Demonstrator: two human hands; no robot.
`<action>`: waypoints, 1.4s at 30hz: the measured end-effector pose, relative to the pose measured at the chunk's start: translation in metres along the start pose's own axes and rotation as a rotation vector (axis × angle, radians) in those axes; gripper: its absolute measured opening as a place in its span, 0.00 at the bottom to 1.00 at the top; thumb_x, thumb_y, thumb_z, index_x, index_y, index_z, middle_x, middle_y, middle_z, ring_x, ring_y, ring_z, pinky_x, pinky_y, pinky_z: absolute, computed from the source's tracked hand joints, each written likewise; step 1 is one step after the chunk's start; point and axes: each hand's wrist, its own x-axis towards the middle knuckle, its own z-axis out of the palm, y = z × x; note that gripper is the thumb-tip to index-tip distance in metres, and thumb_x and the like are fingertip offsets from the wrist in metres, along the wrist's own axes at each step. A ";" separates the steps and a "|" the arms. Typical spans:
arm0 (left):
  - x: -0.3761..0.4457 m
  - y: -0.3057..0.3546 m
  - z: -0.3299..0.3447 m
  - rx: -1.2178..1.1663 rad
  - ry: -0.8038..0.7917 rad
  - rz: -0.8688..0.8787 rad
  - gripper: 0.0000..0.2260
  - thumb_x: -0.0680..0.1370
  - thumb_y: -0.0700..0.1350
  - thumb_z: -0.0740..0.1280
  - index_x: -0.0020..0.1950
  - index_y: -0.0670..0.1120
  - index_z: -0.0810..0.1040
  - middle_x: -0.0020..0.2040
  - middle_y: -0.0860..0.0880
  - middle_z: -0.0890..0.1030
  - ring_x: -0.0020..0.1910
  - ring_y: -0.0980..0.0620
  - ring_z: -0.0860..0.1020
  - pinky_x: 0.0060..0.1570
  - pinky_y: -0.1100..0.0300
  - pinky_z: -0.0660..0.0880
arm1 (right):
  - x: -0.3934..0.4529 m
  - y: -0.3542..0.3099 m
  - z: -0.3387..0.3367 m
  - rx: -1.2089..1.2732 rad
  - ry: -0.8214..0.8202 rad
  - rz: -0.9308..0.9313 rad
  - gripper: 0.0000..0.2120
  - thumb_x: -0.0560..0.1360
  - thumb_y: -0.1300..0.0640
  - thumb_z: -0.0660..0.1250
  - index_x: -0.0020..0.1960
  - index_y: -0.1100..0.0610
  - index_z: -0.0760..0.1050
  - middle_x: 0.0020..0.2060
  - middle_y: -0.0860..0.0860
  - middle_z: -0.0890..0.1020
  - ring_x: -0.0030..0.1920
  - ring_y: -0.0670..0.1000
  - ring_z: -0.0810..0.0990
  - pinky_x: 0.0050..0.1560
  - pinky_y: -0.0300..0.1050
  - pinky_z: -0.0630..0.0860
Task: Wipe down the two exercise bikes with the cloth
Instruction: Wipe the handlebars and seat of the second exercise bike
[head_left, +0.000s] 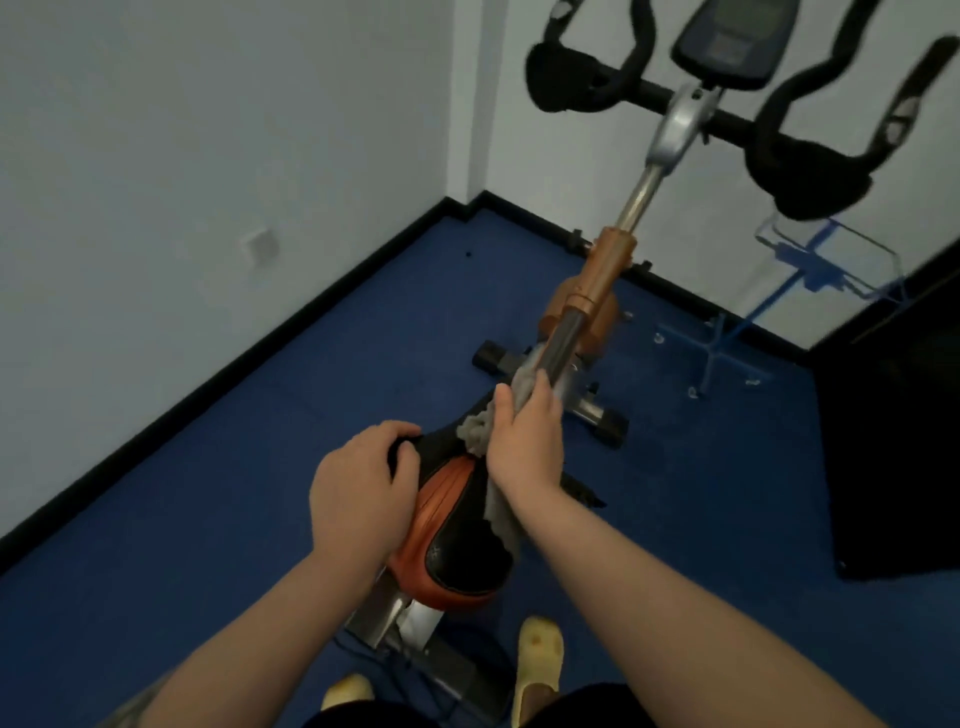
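An orange and black exercise bike stands in front of me, seen from above. Its saddle (457, 540) is orange and black. My left hand (358, 488) grips the saddle's left front part, fingers curled over its edge. My right hand (524, 436) grips a grey cloth (475, 428) wrapped round the bike's metal frame tube (563, 338) just ahead of the saddle; part of the cloth hangs below my wrist. The black handlebars (779, 150) and the console (732, 39) are at the top. Only one bike is in view.
White walls with a black skirting meet in a corner behind the bike. A clear stand with a blue frame (810, 260) is at the right, next to a dark cabinet (893, 441). The floor (234, 493) is blue. My yellow slippers (537, 665) are beside the bike's rear base.
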 end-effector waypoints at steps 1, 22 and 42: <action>-0.002 0.002 0.000 0.008 0.032 -0.028 0.09 0.79 0.46 0.62 0.53 0.55 0.81 0.45 0.61 0.79 0.40 0.63 0.71 0.37 0.67 0.67 | 0.010 0.004 -0.006 -0.050 -0.003 -0.122 0.27 0.82 0.43 0.53 0.76 0.56 0.61 0.73 0.54 0.65 0.73 0.54 0.62 0.73 0.53 0.61; -0.077 0.054 0.055 -0.412 0.644 -0.576 0.19 0.84 0.44 0.53 0.76 0.49 0.62 0.74 0.54 0.65 0.72 0.60 0.63 0.74 0.57 0.60 | 0.015 -0.014 -0.022 -0.483 -0.790 -1.386 0.24 0.83 0.45 0.48 0.77 0.46 0.58 0.76 0.45 0.64 0.75 0.44 0.59 0.77 0.50 0.49; -0.096 0.039 0.055 -0.422 0.609 -0.564 0.20 0.84 0.51 0.51 0.76 0.51 0.64 0.77 0.58 0.60 0.74 0.60 0.59 0.73 0.59 0.57 | -0.028 0.016 -0.033 -0.444 -0.592 -1.316 0.25 0.83 0.42 0.42 0.77 0.46 0.59 0.76 0.44 0.62 0.76 0.43 0.55 0.77 0.50 0.43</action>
